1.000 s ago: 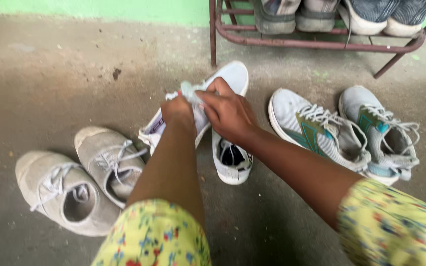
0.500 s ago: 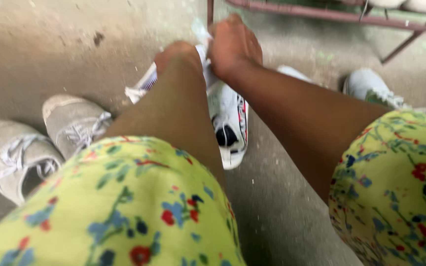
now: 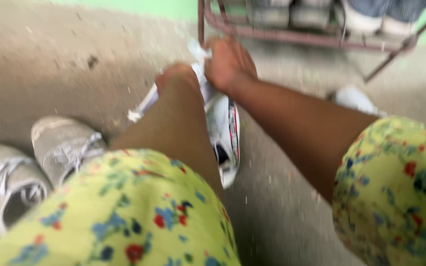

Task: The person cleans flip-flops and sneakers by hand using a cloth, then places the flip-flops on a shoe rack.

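Note:
My left hand (image 3: pixel 176 79) and my right hand (image 3: pixel 228 61) are close together above a white sneaker (image 3: pixel 223 130) on the concrete floor, both gripping a small white cloth or lace end (image 3: pixel 198 51) between them. The picture is blurred, so I cannot tell which it is. A second white sneaker (image 3: pixel 144 103) pokes out from behind my left forearm. My arms in yellow flowered sleeves fill the lower part of the view.
Two grey lace-up shoes (image 3: pixel 35 162) lie at the left. A white and teal sneaker (image 3: pixel 353 98) shows above my right arm. A dark red metal shoe rack (image 3: pixel 297 37) holding shoes stands by the green wall at the top.
The camera has moved closer and lower, so my sleeves now cover much of the view. My hands still hold the white piece and have shifted up toward the rack.

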